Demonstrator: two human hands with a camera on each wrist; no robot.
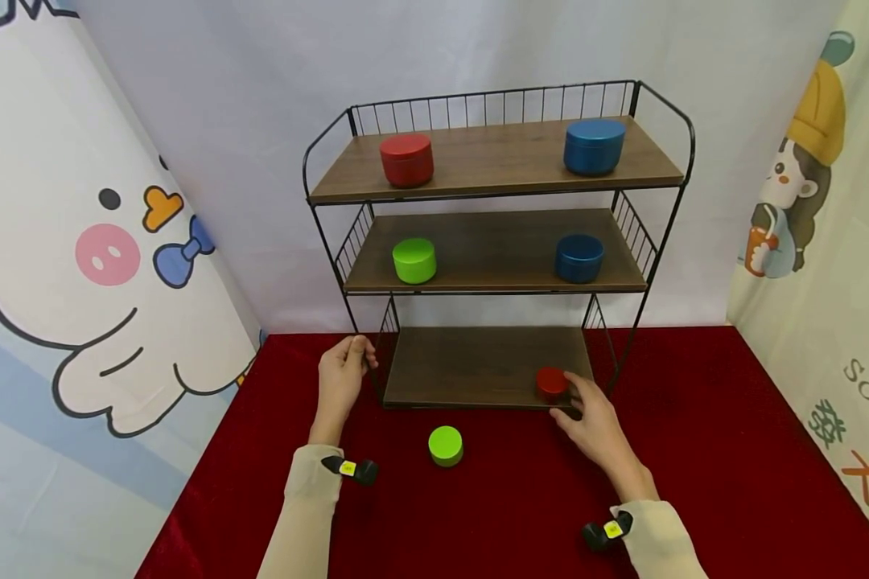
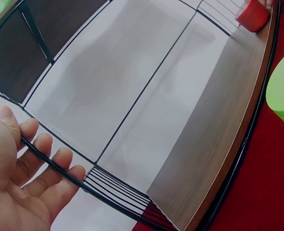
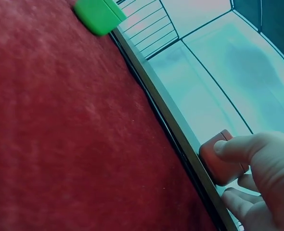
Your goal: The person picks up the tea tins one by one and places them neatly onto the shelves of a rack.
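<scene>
A three-tier shelf rack with a black wire frame and brown boards (image 1: 492,366) stands before me. My left hand (image 1: 343,378) grips its left front post (image 2: 50,162), fingers behind the bar and thumb near it. At the right end of the bottom board is a small round red tin (image 1: 551,384). My right hand (image 1: 595,426) holds that tin from its right side, the thumb (image 3: 233,148) against it and the other fingers curled beside it, partly hidden. On the red cloth in front of the rack lies a light green tin (image 1: 445,446), apart from both hands.
The top board bears another red tin (image 1: 406,161) and a large blue tin (image 1: 594,147). On the middle board stand a green tin (image 1: 414,261) and a dark blue tin (image 1: 579,259). Red cloth (image 1: 492,523) covers the table; printed curtains (image 1: 825,322) hang around it.
</scene>
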